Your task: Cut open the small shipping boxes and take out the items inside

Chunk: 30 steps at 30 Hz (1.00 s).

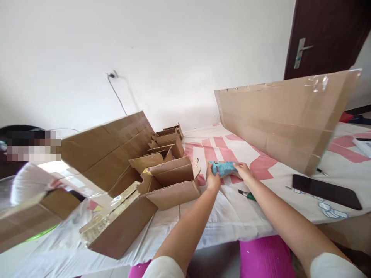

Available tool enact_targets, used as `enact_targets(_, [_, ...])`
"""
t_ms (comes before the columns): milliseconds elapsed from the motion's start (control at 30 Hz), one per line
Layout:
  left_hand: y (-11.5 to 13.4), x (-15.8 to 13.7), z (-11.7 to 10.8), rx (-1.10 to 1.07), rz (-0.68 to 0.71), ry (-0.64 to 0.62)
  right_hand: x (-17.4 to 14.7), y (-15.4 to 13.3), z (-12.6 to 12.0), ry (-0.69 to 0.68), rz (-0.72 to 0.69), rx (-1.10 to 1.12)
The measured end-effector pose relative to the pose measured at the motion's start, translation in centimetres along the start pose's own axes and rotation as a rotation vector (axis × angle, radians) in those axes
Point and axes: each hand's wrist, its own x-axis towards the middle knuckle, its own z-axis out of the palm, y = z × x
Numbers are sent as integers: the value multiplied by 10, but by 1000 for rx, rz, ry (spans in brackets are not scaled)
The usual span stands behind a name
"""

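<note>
Green-handled cutter (247, 194) lay on the white-and-pink cloth (226, 222), just nearer than the crinkled oblong blue packet (224, 168). Left hand (212, 178) and right hand (244, 172) pinched the packet's opposite ends over the cloth; contact beneath could not be told. Open brown cardboard boxes (174, 195) stood left, an upright brown cardboard panel (278, 119) right, white wall (179, 46) beyond.

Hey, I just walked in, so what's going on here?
Someone's left hand and right hand hold a blue packet above a patterned cloth. Open cardboard boxes stand to the left, a large cardboard panel to the right. A green-handled knife and a black smartphone lie nearby.
</note>
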Motion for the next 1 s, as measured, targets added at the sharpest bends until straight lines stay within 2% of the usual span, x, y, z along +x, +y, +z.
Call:
enact_targets(100, [-11, -34, -16, -67, -40, -78, -7, 13, -9, -50, 46, 12])
enact_targets(200, [-20, -70, -37, -131, -87, -133, -12, 18, -12, -172, 38, 14])
enact_targets(367, [-26, -117, -91, -261, -188, -270, -28, 15, 2, -380, -10, -46])
enact_targets(400, [-27, -123, -106, -246, -202, -293, -33, 14, 6, -385, -45, -99])
enact_targets(467, [-29, -130, -135, -142, -214, -277, -45, 10, 16, -331, -222, -262])
enact_targets(567, [-33, -128, -173, 56, -193, -143, -66, -1, 37, -273, -570, -439])
enact_targets(633, [-36, -123, -191, 127, -170, -38, -78, -13, 56, -362, -644, -413])
enact_targets(767, [-41, -110, -205, 104, -142, 124, -86, -43, 94, -647, -579, -237])
enact_targets(900, [-42, -95, -203, 25, -130, 230, -75, -66, 123, -968, -342, -18])
enact_targets(1000, [-41, -74, -197, -5, -147, 283, -64, -74, 139, -1031, -225, 64])
